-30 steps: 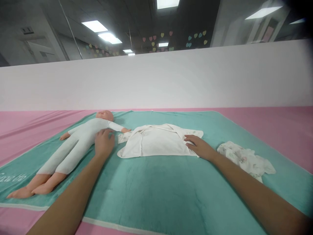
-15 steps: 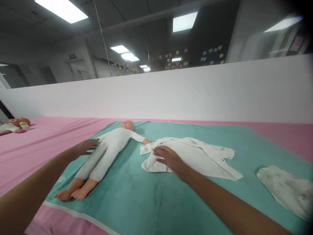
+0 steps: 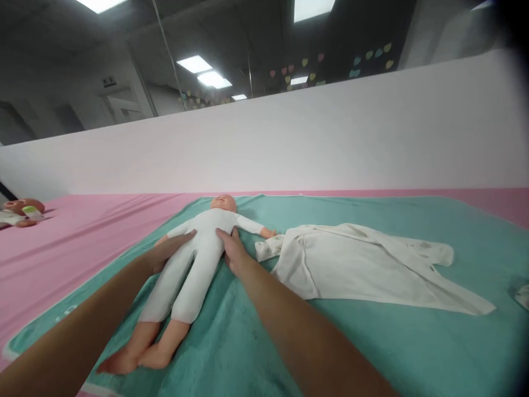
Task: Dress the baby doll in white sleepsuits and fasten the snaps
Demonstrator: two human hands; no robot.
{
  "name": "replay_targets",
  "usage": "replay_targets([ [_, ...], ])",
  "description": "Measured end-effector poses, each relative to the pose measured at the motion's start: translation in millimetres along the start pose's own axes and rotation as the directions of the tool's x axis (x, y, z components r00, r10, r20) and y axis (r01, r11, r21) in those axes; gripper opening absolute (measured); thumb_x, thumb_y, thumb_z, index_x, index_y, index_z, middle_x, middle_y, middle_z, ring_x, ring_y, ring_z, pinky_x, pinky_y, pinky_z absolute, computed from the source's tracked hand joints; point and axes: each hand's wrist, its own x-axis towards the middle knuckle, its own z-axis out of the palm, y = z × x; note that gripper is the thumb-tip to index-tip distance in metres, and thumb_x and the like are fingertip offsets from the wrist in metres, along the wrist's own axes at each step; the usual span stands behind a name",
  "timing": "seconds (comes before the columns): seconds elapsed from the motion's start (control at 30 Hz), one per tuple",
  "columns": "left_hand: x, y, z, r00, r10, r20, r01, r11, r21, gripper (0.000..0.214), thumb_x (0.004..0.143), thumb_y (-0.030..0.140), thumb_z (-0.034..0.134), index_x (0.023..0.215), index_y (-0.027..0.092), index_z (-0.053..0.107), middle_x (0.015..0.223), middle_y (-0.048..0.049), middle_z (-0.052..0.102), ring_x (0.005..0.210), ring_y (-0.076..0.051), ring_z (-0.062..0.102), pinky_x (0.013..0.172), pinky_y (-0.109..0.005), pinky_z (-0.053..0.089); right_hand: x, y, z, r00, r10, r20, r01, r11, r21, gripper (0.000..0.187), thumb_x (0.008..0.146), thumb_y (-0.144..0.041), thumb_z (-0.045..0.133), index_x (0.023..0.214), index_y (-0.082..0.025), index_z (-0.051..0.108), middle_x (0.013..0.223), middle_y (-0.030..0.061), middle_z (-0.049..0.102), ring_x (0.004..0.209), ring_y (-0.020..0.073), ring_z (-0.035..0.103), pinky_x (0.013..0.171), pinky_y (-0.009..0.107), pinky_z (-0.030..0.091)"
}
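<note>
A doll (image 3: 198, 259) lies on its back on a towel (image 3: 413, 342), and the towel lies on a sheet (image 3: 95, 237). A baby garment (image 3: 355, 267) lies on the towel to the right of the doll, just beside the doll's outstretched hand. The left hand (image 3: 171, 251) and right hand (image 3: 231, 251) rest on either side of the doll's middle. A small heap of things (image 3: 20, 212) sits on the sheet at far left, off the towel. A white wall (image 3: 264, 143) stands behind the sheet.
</note>
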Motion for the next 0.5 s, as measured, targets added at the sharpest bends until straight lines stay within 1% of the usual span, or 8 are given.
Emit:
replay_targets([
  [0.07, -3, 4, 10.5, 0.996, -0.046, 0.078, 0.05, 0.997, -0.054, 0.058, 0.067, 0.066, 0.057, 0.094, 0.014, 0.063, 0.078, -0.0105, 0.07, 0.074, -0.026, 0.067, 0.062, -0.034, 0.055, -9, -7, 2, 0.999, -0.04, -0.005, 0.04, 0.998, 0.039, 0.064, 0.067, -0.031, 0.066, 0.124, -0.03, 0.036, 0.113, -0.0013, 0.06, 0.105, 0.0199, 0.055, 0.092, 0.038, 0.044],
  [0.1, -7, 8, 14.8, 0.993, -0.05, 0.106, 0.059, 0.995, -0.082, 0.058, 0.069, 0.065, 0.056, 0.098, 0.015, 0.062, 0.081, -0.011, 0.07, 0.075, -0.026, 0.067, 0.063, -0.034, 0.056, -15, -11, 4, 0.997, -0.072, -0.011, 0.073, 0.995, 0.068, 0.063, 0.068, -0.029, 0.065, 0.124, -0.03, 0.036, 0.112, -0.002, 0.06, 0.105, 0.0199, 0.055, 0.092, 0.038, 0.044],
  [0.2, -27, 29, 24.1, 0.994, 0.023, 0.109, -0.005, 0.987, -0.162, 0.056, 0.074, 0.059, 0.055, 0.112, 0.017, 0.055, 0.09, -0.0112, 0.069, 0.076, -0.026, 0.067, 0.064, -0.035, 0.056, -36, -32, 9, 0.989, -0.144, 0.015, 0.139, 0.973, 0.184, 0.059, 0.07, -0.027, 0.065, 0.123, -0.032, 0.038, 0.108, -0.0046, 0.061, 0.102, 0.0206, 0.057, 0.09, 0.038, 0.046],
  [0.27, -50, 51, 30.3, 0.992, 0.08, 0.1, -0.057, 0.976, -0.212, 0.056, 0.076, 0.054, 0.057, 0.118, 0.019, 0.05, 0.094, -0.0108, 0.068, 0.076, -0.025, 0.067, 0.065, -0.036, 0.056, -53, -54, 10, 0.988, -0.151, 0.044, 0.135, 0.957, 0.256, 0.056, 0.073, -0.03, 0.064, 0.122, -0.032, 0.039, 0.105, -0.0045, 0.062, 0.097, 0.0209, 0.059, 0.087, 0.039, 0.048],
  [0.37, -95, 90, 47.1, 0.974, 0.158, 0.164, -0.102, 0.946, -0.309, 0.054, 0.077, 0.047, 0.059, 0.122, 0.019, 0.048, 0.098, -0.0116, 0.067, 0.084, -0.027, 0.066, 0.07, -0.038, 0.056, -87, -96, 3, 0.99, -0.124, 0.07, 0.097, 0.948, 0.303, 0.053, 0.075, -0.036, 0.062, 0.123, -0.03, 0.039, 0.106, -0.002, 0.062, 0.093, 0.0201, 0.06, 0.084, 0.038, 0.05],
  [0.43, -124, 111, 64.9, 0.964, 0.203, 0.171, -0.118, 0.905, -0.41, 0.052, 0.077, 0.042, 0.062, 0.121, 0.018, 0.049, 0.1, -0.0118, 0.067, 0.087, -0.028, 0.066, 0.07, -0.038, 0.056, -113, -128, -6, 0.984, -0.131, 0.117, 0.091, 0.95, 0.299, 0.052, 0.077, -0.038, 0.061, 0.124, -0.03, 0.039, 0.111, -0.0006, 0.061, 0.093, 0.0189, 0.06, 0.084, 0.037, 0.05],
  [0.5, -149, 127, 87.5, 0.963, 0.236, 0.132, -0.141, 0.853, -0.502, 0.051, 0.077, 0.037, 0.063, 0.122, 0.019, 0.049, 0.101, -0.0115, 0.067, 0.087, -0.027, 0.066, 0.07, -0.039, 0.057, -139, -162, -17, 0.969, -0.172, 0.174, 0.12, 0.954, 0.274, 0.051, 0.078, -0.039, 0.059, 0.124, -0.03, 0.041, 0.114, -0.0002, 0.06, 0.094, 0.0182, 0.06, 0.085, 0.036, 0.05],
])
